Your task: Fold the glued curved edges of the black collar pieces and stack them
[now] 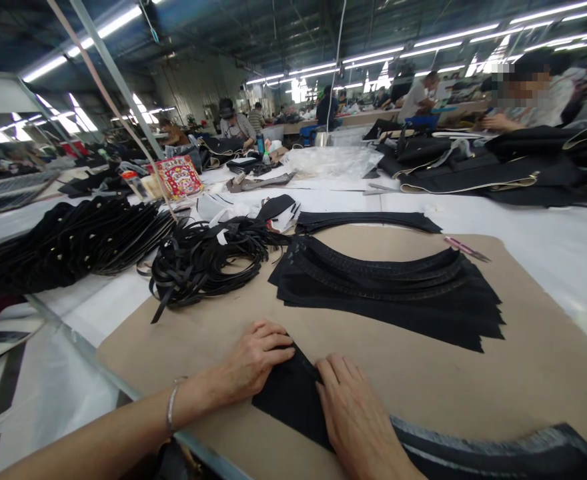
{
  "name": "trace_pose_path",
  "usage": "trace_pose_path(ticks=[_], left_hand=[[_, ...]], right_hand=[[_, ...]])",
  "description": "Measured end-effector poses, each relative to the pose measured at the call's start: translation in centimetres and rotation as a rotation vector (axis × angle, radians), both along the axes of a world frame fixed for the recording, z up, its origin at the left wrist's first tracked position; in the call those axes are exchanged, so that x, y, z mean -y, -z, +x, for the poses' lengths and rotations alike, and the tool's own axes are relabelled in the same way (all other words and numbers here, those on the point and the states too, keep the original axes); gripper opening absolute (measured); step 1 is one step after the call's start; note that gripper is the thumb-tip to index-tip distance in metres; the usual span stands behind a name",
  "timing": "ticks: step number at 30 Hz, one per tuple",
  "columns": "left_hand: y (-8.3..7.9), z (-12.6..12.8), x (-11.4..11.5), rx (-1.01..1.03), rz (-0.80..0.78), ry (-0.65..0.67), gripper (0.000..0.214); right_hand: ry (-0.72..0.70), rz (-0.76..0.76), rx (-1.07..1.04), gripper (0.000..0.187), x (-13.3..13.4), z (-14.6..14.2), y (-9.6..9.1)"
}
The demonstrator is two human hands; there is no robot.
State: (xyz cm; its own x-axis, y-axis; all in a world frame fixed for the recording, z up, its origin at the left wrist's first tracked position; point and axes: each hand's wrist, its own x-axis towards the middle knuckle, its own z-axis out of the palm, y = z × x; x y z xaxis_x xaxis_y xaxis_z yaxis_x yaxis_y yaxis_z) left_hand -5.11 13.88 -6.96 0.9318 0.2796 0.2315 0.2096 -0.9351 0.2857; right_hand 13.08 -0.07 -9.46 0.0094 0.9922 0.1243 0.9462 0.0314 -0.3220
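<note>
A dark cut piece of black fabric [293, 397] lies on the beige board at the near edge, under both of my hands. My left hand [261, 357] is closed at its upper left corner, fingers bent over the folded edge. Further right along that edge, my right hand [353, 407] presses down with its fingers curled onto the fold; its thumb is mostly hidden. The fabric continues beneath the right hand to a curved strip [478, 450] with a greyish, glue-like band, though whether it is the same piece I cannot tell.
Stacked black fabric panels [388, 280] lie ahead on the beige board [533, 373]. Coiled black straps [208, 260] sit left of them, beside a pile of black pieces [68, 243]. A pink-handled pointed tool [466, 249] rests at the right. Several people work farther back.
</note>
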Motion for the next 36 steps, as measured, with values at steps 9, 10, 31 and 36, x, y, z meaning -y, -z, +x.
trace_pose_path(ticks=[9, 10, 31, 36], left_hand=[[0.1, 2.7, 2.5, 0.119, -0.086, -0.116, 0.034], [0.5, 2.8, 2.7, 0.099, -0.091, -0.104, 0.035], [-0.9, 6.9, 6.3, -0.009, -0.312, -0.18, 0.032], [-1.0, 7.3, 6.2, -0.055, -0.328, -0.156, 0.037]], right_hand=[[0.006, -0.04, -0.076, 0.012, -0.2, 0.8, -1.3], [0.006, -0.046, -0.084, 0.012, -0.1, 0.9, -1.4], [0.056, -0.175, -0.254, 0.015, 1.6, 3.4, -3.2], [0.031, -0.168, -0.279, 0.014, 2.0, 4.1, -3.5]])
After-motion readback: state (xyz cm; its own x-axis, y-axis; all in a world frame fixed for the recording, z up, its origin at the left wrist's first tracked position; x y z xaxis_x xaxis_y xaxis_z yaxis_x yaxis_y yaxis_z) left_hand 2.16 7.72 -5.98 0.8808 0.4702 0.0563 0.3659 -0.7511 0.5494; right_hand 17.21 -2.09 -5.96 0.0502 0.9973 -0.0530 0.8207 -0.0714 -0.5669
